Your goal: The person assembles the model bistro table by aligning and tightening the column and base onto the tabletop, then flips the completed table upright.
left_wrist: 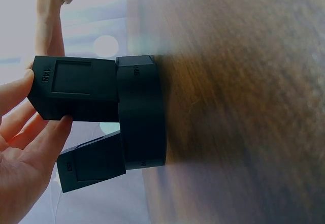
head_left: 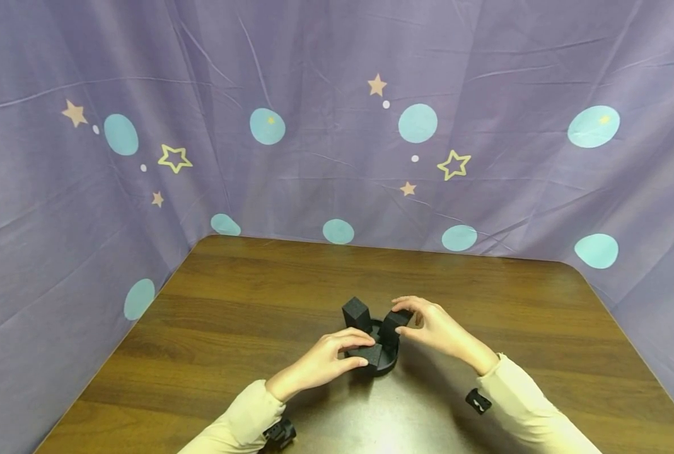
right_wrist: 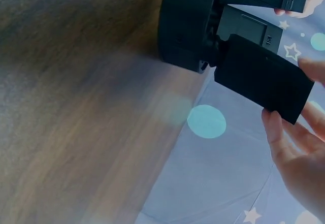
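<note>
A black round base (head_left: 392, 362) rests on the wooden table, with three black rectangular blocks rising from it. My left hand (head_left: 331, 358) grips the top of the near block (left_wrist: 76, 89), marked 148, between thumb and fingers; it stands upright on the base rim. With thumb and fingertips, my right hand (head_left: 435, 326) holds the upper end of the right block (right_wrist: 261, 76). That block leans outward, its lower end right at the base's edge. The back block (head_left: 356, 313) stands untouched by either hand and tilts slightly outward in the left wrist view.
The brown wooden table (head_left: 229, 328) has rounded far corners. Behind and beside it hangs a purple curtain (head_left: 325, 170) with stars and blue ovals. A small black device is on each wrist, at the left sleeve (head_left: 251, 410) and the right sleeve (head_left: 518, 397).
</note>
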Motion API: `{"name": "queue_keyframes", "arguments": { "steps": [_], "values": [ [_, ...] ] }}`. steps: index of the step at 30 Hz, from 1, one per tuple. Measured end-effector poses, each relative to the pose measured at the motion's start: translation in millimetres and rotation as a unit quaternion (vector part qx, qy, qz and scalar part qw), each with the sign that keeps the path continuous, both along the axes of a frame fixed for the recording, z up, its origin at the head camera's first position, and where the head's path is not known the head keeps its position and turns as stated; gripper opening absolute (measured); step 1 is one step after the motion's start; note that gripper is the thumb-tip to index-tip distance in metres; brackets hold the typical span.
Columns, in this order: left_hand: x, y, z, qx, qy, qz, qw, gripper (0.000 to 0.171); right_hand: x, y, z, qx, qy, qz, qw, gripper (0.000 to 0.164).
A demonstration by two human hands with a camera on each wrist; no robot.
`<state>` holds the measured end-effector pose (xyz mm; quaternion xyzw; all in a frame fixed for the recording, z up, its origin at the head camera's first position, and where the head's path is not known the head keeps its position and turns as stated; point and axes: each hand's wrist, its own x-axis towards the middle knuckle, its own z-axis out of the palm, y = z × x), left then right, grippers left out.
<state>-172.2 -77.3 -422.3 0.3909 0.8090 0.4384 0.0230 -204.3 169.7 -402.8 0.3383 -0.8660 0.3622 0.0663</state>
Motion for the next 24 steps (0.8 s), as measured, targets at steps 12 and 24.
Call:
{"name": "queue_keyframes", "arguments": {
  "steps": [12, 24],
  "values": [
    [-1.7, 0, -2.8, 0.023, 0.003, -0.016, 0.9996, 0.031, 0.1, 3, 3.8, 0.016, -0.002, 0.024, 1.0, 0.033],
    [-1.6, 0, -2.1, 0.016, -0.002, -0.011, 0.9998, 0.031, -1.3, -7, -0.6, 0.01, 0.042, -0.032, 0.999, 0.038]
  ]
}}
